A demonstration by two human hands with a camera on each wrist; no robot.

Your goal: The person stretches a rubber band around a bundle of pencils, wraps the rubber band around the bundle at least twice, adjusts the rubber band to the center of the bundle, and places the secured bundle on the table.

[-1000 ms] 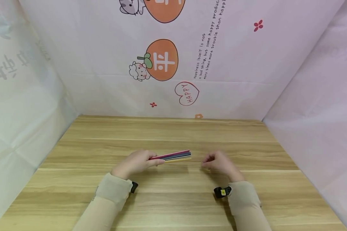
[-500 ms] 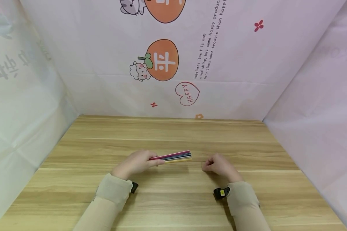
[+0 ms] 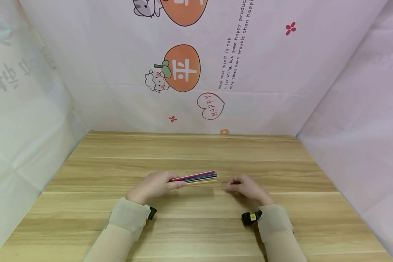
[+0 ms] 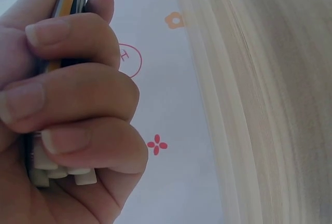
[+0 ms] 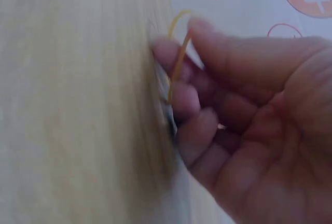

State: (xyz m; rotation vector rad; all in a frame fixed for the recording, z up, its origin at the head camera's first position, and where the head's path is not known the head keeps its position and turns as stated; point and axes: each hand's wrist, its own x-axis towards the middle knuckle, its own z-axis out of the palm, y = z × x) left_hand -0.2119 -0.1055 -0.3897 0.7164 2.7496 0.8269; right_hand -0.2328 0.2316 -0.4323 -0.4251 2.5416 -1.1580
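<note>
My left hand (image 3: pixel 154 185) holds a bundle of slim pencils (image 3: pixel 199 178) in magenta, blue, dark and yellow, their far ends sticking out to the right above the table. In the left wrist view, the curled fingers (image 4: pixel 72 92) wrap round the bundle, and white pencil ends (image 4: pixel 67 173) show below the little finger. To the right of the pencils, apart from them, is my right hand (image 3: pixel 247 187), low over the wood. Its thumb and fingers pinch a thin yellow-orange rubber band (image 5: pixel 180 64), which loops up beside the thumb tip in the right wrist view.
The wood-grain table (image 3: pixel 196 233) runs back to a white printed cloth (image 3: pixel 262 112). More cloth walls (image 3: pixel 357 120) rise at both sides. A black wrist camera (image 3: pixel 250 218) sits at the right cuff, another (image 3: pixel 152 213) at the left.
The right hand has edged slightly left toward the pencil ends, and its fingers have shifted on the rubber band. The left hand keeps its place with the pencils.
</note>
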